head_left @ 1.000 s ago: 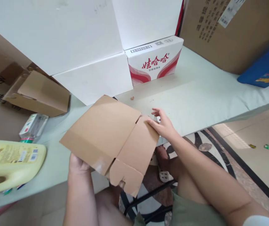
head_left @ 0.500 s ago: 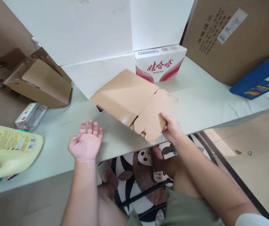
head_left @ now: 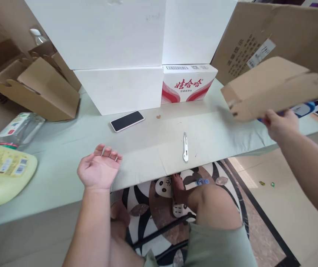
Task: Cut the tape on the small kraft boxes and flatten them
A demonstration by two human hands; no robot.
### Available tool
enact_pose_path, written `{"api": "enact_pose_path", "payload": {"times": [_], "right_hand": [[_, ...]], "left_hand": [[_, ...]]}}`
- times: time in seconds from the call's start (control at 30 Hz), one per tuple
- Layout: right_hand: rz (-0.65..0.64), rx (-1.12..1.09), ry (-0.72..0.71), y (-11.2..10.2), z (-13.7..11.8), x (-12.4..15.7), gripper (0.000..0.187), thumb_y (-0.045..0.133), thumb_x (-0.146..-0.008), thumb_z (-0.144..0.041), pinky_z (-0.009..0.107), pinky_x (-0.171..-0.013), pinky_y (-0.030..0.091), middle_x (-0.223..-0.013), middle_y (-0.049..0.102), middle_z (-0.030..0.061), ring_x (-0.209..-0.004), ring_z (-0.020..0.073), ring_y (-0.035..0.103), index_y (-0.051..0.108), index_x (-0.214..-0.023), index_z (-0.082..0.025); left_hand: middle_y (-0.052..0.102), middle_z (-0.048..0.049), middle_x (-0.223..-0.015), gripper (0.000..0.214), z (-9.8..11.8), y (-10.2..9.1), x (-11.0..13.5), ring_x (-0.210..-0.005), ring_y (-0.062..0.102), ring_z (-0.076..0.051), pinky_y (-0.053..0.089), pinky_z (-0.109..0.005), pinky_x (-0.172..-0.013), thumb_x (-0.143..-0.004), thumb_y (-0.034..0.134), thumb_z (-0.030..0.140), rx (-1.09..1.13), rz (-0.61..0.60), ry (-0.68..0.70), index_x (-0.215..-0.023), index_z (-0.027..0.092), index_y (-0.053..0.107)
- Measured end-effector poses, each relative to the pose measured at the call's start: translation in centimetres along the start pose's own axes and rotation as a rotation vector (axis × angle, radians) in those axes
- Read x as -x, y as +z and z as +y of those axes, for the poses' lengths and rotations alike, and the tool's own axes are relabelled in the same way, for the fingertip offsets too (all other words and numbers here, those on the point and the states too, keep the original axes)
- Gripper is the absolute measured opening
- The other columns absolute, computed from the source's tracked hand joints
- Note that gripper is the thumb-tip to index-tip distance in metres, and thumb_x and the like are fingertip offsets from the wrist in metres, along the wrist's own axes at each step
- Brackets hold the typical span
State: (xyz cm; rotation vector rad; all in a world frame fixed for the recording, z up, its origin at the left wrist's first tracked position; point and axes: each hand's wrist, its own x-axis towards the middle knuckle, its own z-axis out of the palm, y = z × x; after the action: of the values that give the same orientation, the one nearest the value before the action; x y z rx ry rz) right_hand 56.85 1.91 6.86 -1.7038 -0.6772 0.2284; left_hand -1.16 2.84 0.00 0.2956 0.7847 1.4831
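Observation:
My right hand (head_left: 282, 124) grips the edge of a brown cardboard box (head_left: 270, 87), held up over the right side of the table and partly smeared by motion. Palm up, my left hand (head_left: 100, 167) rests at the table's front edge with its fingers apart and a little curled, holding nothing. A phone (head_left: 127, 121) lies beyond it with a dark screen. Right of centre is a white utility knife (head_left: 185, 147), lying on the pale green tablecloth (head_left: 150, 148). A blue bottle (head_left: 305, 108) stays mostly hidden behind the raised box and my right hand.
White boxes (head_left: 120, 91) stand at the back, beside a red-and-white carton (head_left: 189, 83). On the left are an open cardboard box (head_left: 42, 89), a clear plastic bottle (head_left: 22, 128) and a yellow jug (head_left: 6, 172). A large cardboard box (head_left: 248, 29) stands at the back right.
My right hand has carried the cardboard box from the table's middle to the right, uncovering the phone and utility knife. My left hand has stayed almost in place, its fingers curling slightly more.

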Motion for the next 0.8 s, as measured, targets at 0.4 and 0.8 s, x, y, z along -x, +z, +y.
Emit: {"api": "enact_pose_path", "payload": {"times": [0.4, 0.8], "right_hand": [[-0.457, 0.743, -0.051, 6.5, 10.9, 5.3, 0.049, 0.06, -0.091, -0.037, 0.057, -0.124, 0.04, -0.151, 0.059, 0.0248, -0.148, 0.0396, 0.049, 0.065, -0.134, -0.012], [-0.864, 1.088, -0.545, 15.4, -0.5, 10.5, 0.038, 0.051, -0.088, -0.031, 0.05, -0.091, 0.059, -0.111, 0.079, 0.02, -0.096, 0.0348, 0.076, 0.075, -0.113, -0.015]], "left_hand": [[0.061, -0.0004, -0.072, 0.023, 0.4, 0.8, 0.3, -0.062, 0.06, -0.014, 0.058, -0.031, -0.062, -0.064, 0.062, 0.033, 0.05, 0.036, -0.009, -0.081, 0.021, 0.068], [0.06, 0.0011, -0.071, 0.019, 3.5, -1.8, 2.5, -0.062, 0.059, -0.013, 0.052, -0.029, -0.064, -0.069, 0.06, 0.032, 0.225, -0.029, 0.024, -0.082, 0.02, 0.067]]}}
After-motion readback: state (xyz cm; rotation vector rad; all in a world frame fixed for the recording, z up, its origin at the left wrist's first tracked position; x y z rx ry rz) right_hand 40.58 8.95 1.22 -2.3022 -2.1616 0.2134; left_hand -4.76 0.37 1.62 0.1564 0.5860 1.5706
